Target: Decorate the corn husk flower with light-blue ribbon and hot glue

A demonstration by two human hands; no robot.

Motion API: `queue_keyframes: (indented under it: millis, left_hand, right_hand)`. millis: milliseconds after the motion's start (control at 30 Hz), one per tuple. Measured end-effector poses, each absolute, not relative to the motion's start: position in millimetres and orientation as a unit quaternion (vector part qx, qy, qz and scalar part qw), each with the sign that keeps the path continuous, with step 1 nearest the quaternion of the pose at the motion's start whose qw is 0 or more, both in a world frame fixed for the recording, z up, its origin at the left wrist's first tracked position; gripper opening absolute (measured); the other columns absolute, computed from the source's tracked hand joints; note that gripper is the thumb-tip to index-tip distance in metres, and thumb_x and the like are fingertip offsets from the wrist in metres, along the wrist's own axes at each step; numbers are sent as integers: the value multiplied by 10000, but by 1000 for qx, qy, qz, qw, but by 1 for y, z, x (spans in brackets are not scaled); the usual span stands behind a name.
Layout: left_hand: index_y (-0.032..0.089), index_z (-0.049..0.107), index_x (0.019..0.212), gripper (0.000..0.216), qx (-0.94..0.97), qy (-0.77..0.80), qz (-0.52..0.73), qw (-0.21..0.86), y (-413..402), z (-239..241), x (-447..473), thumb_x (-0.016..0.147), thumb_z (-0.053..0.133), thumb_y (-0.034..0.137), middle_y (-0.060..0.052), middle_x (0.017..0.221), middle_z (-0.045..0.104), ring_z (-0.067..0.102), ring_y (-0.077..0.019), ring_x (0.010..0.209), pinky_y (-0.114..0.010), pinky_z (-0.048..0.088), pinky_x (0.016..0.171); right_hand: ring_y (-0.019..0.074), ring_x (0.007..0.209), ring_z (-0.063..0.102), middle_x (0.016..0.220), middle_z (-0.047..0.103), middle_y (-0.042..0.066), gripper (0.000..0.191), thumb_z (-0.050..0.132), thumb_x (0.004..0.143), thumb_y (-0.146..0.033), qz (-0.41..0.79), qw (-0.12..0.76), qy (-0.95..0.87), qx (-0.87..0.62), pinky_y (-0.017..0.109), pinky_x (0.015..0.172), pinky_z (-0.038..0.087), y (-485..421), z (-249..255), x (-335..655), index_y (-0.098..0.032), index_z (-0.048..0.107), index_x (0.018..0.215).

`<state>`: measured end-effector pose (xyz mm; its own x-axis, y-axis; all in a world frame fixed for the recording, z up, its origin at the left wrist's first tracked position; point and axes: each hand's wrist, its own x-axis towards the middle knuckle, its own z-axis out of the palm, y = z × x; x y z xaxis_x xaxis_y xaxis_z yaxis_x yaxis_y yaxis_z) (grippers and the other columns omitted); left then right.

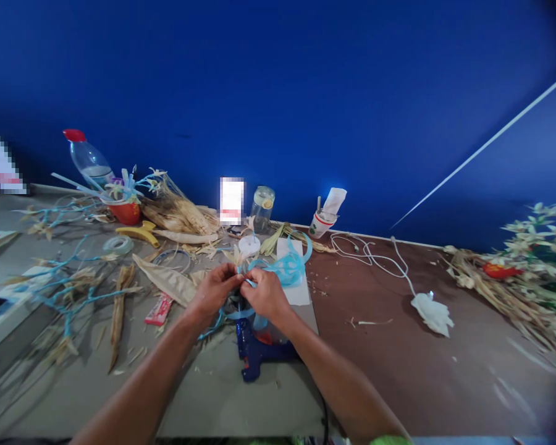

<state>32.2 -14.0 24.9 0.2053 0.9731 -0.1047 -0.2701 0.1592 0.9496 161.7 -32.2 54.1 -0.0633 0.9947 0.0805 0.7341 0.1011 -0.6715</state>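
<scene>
My left hand (217, 287) is closed, its thumb and fingers pinched at the base of a small pale husk flower (234, 254). Right against it, my right hand (266, 295) is closed on a strip of light blue tape (290, 267), whose loops spread out behind the knuckles. The fingertips of both hands meet, and the exact spot where tape and flower join is hidden. Below the hands a dark blue glue gun (254, 352) lies on the table. White paper (301, 292) is under the blue loops, and a white spool (249, 246) stands just beyond the fingers.
Blue-wrapped stems (67, 296) with husk flowers lie at left, near a red cup (125, 212), a bottle (88, 157) and a yellow cutter-like tool (139, 235). A glass jar (262, 210), a paper cup (322, 224) and a white cable (375, 254) line the back. Dried stalks (495, 296) lie right.
</scene>
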Motion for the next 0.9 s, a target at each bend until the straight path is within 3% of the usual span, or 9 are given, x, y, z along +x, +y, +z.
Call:
queue_keyframes:
  millis: [333, 700, 900]
  left_hand:
    - [135, 643, 719, 218, 427, 367, 464, 684, -11, 22, 25, 638, 739, 313, 5, 621, 583, 533, -111, 620, -211, 400, 595]
    - [111, 623, 554, 263, 414, 392, 438, 695, -8, 26, 24, 560, 776, 326, -12, 490, 544, 523, -127, 546, -226, 378, 509]
    - [100, 675, 710, 235, 347, 347, 456, 743, -9, 28, 24, 572, 779, 260, -10, 561, 575, 484, -76, 519, -186, 392, 529]
  right_hand:
    - [110, 558, 486, 552, 579, -18, 140, 522, 698, -197, 233, 258, -720, -600, 213, 557, 303, -34, 53, 162, -183, 592, 578]
    - [119, 596, 522, 584, 618, -10, 121, 507, 736, -212, 123, 199, -761, -604, 274, 752, 299, -36, 47, 160, -189, 597, 658]
    - [107, 549, 495, 583, 625, -8, 155, 505, 755, -215, 143, 194, -762, -601, 246, 661, 302, -35, 52, 161, -187, 631, 671]
